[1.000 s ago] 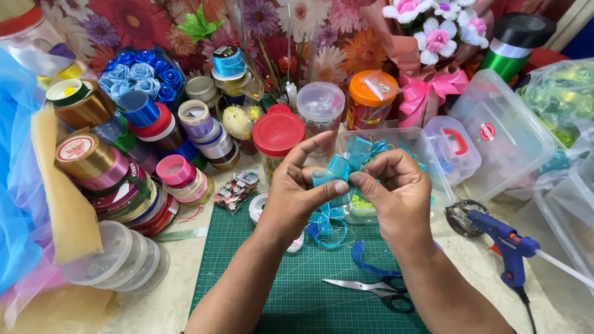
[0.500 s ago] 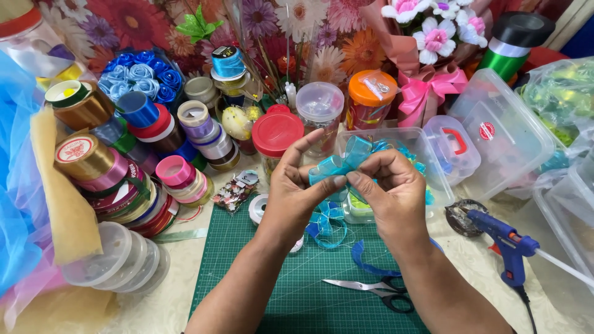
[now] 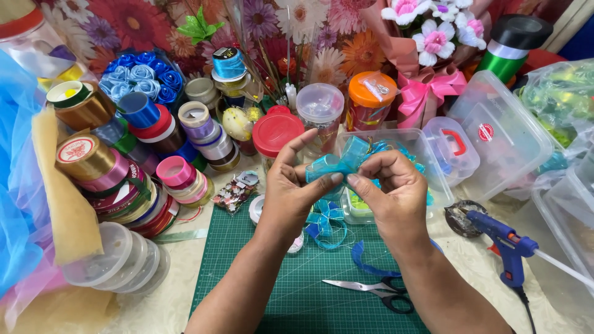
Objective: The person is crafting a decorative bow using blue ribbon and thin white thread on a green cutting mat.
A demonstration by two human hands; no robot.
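Both my hands hold a small teal ribbon bow above the green cutting mat. My left hand pinches its left loop between thumb and fingers. My right hand pinches the bow's middle from the right. The bow's tails hang down onto the mat. Behind the bow stands a clear plastic box with more ribbon pieces in it.
Scissors and a blue ribbon scrap lie on the mat near my right forearm. A blue glue gun rests at right. Ribbon spools pile up at left. Jars, clear containers and flowers stand behind.
The bow and both hands have drifted slightly up and left. My fingers have shifted their pinch on the loops.
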